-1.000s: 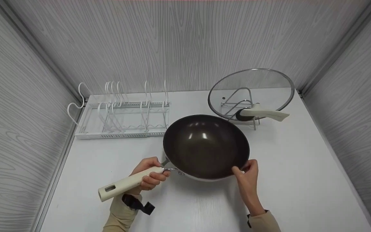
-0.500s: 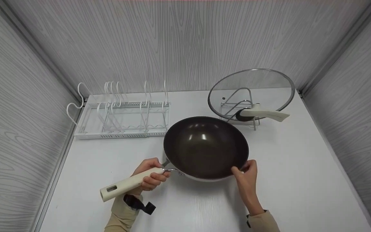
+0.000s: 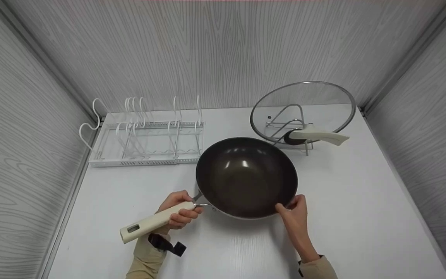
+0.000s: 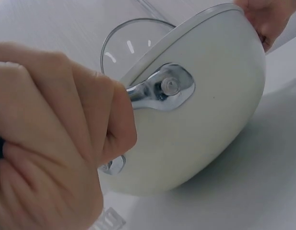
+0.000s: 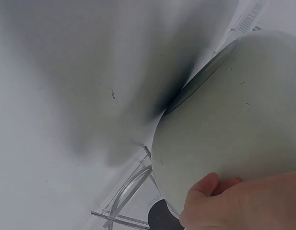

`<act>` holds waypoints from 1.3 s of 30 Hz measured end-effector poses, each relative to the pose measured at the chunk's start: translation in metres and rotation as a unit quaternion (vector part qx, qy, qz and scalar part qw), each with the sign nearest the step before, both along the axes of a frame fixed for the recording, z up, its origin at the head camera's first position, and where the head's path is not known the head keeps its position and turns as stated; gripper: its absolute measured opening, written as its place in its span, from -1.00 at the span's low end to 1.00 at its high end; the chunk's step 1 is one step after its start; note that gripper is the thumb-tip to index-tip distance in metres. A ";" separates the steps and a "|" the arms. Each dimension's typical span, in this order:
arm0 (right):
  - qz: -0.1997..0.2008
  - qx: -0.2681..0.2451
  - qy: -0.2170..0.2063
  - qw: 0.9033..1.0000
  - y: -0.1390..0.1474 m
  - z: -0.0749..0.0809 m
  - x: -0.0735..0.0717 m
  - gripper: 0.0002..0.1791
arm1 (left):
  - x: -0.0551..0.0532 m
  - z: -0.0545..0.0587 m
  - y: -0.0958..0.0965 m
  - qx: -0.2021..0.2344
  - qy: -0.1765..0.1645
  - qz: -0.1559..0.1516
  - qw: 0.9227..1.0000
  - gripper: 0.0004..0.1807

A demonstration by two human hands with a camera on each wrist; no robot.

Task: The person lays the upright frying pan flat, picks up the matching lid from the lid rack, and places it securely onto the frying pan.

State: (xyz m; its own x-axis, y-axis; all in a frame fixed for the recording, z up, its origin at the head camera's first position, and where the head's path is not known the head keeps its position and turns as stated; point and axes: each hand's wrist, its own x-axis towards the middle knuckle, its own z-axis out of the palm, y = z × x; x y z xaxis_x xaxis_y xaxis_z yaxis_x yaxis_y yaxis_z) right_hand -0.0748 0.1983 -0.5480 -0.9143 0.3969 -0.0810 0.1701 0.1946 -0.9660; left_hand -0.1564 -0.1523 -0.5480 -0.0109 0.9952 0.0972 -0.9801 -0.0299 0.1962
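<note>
A wok (image 3: 246,178) with a dark inside and a cream outer wall (image 4: 210,105) is in the middle of the head view, tilted toward me. My left hand (image 3: 180,211) grips its cream handle (image 3: 145,227) close to the metal bracket (image 4: 169,87). At the near right rim, my right hand (image 3: 295,217) pinches the edge, thumb on the inside and fingers against the outer wall. In the right wrist view, the wok's flat base (image 5: 203,76) is close over the table, with a dark shadow beside it.
A white wire rack (image 3: 149,143) with several upright loops stands at the back left. At the back right, a glass lid (image 3: 323,104) with a cream knob handle (image 3: 316,135) leans in a small metal stand (image 3: 285,126). Grey wood-grain panels (image 3: 223,50) enclose the white table (image 3: 362,217).
Both hands keep their hold on the wok. The wok has shifted very slightly left, its near rim dipping a little, and the right hand has moved slightly left and nearer with it.
</note>
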 end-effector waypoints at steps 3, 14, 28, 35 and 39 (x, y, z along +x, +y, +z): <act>0.010 0.011 -0.003 1.000 -0.001 -0.003 0.003 -0.66 | -0.002 -0.006 -0.004 -0.009 0.032 0.020 0.999 -0.68; 0.039 0.041 -0.026 0.998 -0.004 -0.015 0.007 -0.64 | -0.006 -0.016 -0.016 -0.059 0.149 0.111 0.981 -0.40; 0.068 0.033 -0.057 0.995 -0.014 -0.023 0.017 -0.66 | -0.014 -0.035 -0.033 -0.112 0.188 0.202 0.955 -0.35; 0.073 0.024 -0.071 0.995 -0.017 -0.024 0.020 -0.63 | -0.016 -0.044 -0.040 -0.141 0.176 0.231 0.946 -0.21; 0.074 0.008 -0.064 0.995 -0.017 -0.025 0.021 -0.64 | -0.020 -0.045 -0.043 -0.160 0.180 0.237 0.941 -0.16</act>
State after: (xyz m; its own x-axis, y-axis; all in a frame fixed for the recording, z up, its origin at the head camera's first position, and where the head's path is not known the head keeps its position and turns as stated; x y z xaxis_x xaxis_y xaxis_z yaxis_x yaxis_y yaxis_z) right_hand -0.0542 0.1810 -0.5728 -0.9457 0.2601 -0.1949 0.2590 0.2411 -0.9353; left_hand -0.1766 -0.1958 -0.5929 -0.4851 0.8654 -0.1251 -0.7401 -0.3301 0.5859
